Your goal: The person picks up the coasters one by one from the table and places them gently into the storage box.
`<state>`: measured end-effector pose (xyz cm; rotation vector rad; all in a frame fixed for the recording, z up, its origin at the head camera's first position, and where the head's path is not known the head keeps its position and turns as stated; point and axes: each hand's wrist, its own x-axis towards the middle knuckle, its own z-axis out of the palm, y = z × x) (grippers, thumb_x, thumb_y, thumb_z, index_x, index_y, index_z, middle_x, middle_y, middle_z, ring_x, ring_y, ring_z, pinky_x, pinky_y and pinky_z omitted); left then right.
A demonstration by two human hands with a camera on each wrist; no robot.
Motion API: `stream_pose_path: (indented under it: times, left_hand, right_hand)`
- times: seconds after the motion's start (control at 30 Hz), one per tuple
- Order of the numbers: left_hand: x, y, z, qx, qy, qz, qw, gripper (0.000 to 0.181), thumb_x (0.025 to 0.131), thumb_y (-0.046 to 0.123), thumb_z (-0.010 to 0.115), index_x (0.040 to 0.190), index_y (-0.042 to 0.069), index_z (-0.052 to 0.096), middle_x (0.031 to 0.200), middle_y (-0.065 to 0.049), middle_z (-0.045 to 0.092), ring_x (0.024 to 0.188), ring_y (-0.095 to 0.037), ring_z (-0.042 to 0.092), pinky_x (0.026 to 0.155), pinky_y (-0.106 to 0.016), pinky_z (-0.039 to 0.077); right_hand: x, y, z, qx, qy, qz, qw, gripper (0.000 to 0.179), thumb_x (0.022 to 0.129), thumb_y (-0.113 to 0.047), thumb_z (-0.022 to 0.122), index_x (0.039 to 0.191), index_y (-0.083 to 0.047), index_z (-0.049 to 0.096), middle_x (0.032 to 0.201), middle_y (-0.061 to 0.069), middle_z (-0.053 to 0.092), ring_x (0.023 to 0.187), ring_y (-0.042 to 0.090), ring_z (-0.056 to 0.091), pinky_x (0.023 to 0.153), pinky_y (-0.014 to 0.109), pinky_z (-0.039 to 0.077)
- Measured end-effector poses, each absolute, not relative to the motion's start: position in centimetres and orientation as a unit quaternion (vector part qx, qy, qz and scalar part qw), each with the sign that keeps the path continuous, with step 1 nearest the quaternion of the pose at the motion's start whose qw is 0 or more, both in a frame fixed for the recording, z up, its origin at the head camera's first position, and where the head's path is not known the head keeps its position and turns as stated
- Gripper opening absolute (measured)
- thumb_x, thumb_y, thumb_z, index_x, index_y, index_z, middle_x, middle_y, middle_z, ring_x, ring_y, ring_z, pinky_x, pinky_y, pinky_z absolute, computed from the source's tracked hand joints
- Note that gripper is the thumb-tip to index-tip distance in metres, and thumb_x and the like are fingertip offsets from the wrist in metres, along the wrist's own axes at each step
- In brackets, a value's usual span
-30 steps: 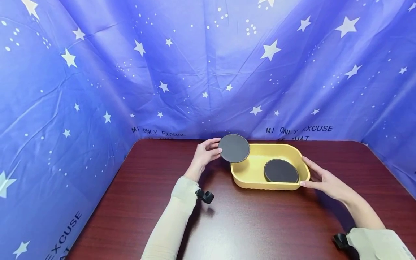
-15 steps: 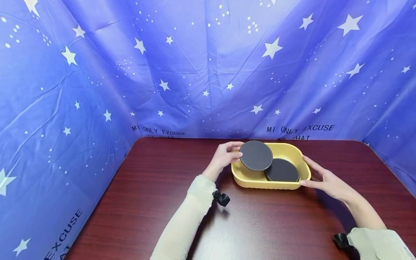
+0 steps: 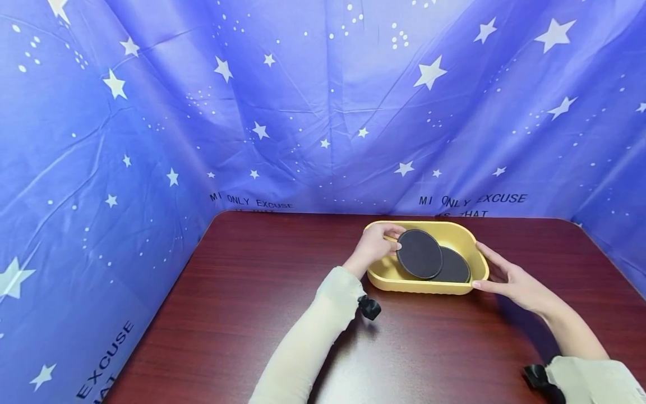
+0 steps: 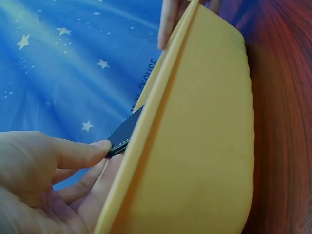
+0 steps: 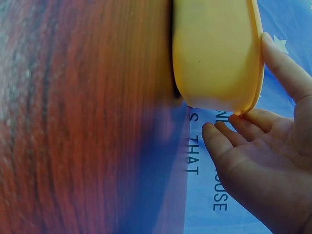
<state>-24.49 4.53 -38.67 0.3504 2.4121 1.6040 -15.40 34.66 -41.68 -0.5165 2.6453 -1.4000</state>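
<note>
A black round coaster (image 3: 419, 254) with a stitched edge is pinched between the thumb and fingers of my left hand (image 3: 374, 245). It tilts inside the yellow oblong basket (image 3: 419, 287) and overlaps another black coaster (image 3: 456, 266) lying at the basket's right. In the left wrist view the pinched coaster (image 4: 125, 129) shows partly behind the basket wall (image 4: 204, 117). My right hand (image 3: 517, 287) holds the basket's right end, thumb at the near corner and a finger at the far one. The right wrist view shows that hand (image 5: 273, 156) around the basket end (image 5: 217, 53).
The basket stands on a dark red wood-grain table (image 3: 242, 280), close to its back edge. A blue curtain (image 3: 303, 112) with white stars hangs behind and at both sides. Black clips (image 3: 370, 307) sit on the wrists over pale sleeves (image 3: 313, 336).
My left hand has carried the coaster rightward and down, from above the basket's left rim to inside it over the other coaster. My right hand stays at the basket's right end.
</note>
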Motion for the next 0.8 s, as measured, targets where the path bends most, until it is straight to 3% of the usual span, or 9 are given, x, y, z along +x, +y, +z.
stream_pose_path:
  times: [0.13,0.27,0.4,0.5,0.67,0.8]
  left_hand:
    - [-24.1,5.5,-38.8,0.11,0.837,0.523,0.113,0.037,0.086,-0.008,0.069,0.121,0.006,0.071,0.112,-0.014,0.072,0.079,-0.026,0.074,0.074,-0.034,0.063]
    - [-23.7,6.5,-39.6,0.093,0.85,0.505,0.12,0.036,0.087,-0.006,0.069,0.12,0.008,0.071,0.115,-0.01,0.073,0.083,-0.019,0.075,0.071,-0.023,0.062]
    - [-23.2,7.1,-40.5,0.1,0.854,0.49,0.142,0.036,0.089,-0.002,0.068,0.123,0.009,0.07,0.12,-0.008,0.073,0.091,-0.015,0.074,0.07,-0.016,0.058]
    - [-22.9,7.3,-40.8,0.117,0.85,0.486,0.166,0.038,0.091,0.003,0.066,0.129,0.008,0.066,0.125,-0.007,0.071,0.102,-0.015,0.071,0.075,-0.016,0.056]
    - [-22.4,7.5,-40.6,0.157,0.85,0.464,0.192,0.044,0.095,0.014,0.064,0.139,0.007,0.058,0.136,-0.007,0.064,0.117,-0.015,0.065,0.089,-0.016,0.053]
    - [-22.2,7.2,-40.0,0.21,0.855,0.426,0.209,0.054,0.099,0.023,0.059,0.149,0.007,0.044,0.149,-0.01,0.054,0.129,-0.019,0.059,0.108,-0.02,0.045]
  right_hand:
    - [-15.4,34.7,-41.6,-0.164,0.874,-0.455,0.052,0.087,0.093,-0.01,0.068,0.16,-0.007,0.012,0.167,0.001,0.016,0.116,-0.033,0.028,0.09,-0.005,0.034]
    - [-15.2,34.6,-41.6,-0.164,0.873,-0.457,0.051,0.087,0.093,-0.009,0.068,0.16,-0.007,0.012,0.167,0.005,0.016,0.117,-0.033,0.028,0.09,-0.005,0.034]
    - [-15.0,34.6,-41.8,-0.16,0.873,-0.458,0.054,0.087,0.093,-0.01,0.068,0.16,-0.01,0.012,0.166,-0.008,0.018,0.117,-0.033,0.027,0.09,-0.005,0.033]
    - [-15.0,34.5,-41.8,-0.159,0.875,-0.455,0.053,0.087,0.093,-0.01,0.068,0.161,-0.011,0.012,0.165,-0.011,0.017,0.118,-0.033,0.026,0.09,-0.005,0.031]
    - [-15.1,34.6,-41.7,-0.165,0.875,-0.452,0.046,0.087,0.093,-0.009,0.068,0.16,-0.009,0.013,0.167,0.011,0.015,0.12,-0.033,0.023,0.09,-0.006,0.029]
    - [-15.1,34.7,-41.6,-0.154,0.882,-0.442,0.051,0.088,0.093,-0.011,0.068,0.161,-0.011,0.011,0.166,0.02,0.013,0.122,-0.032,0.02,0.09,-0.007,0.026]
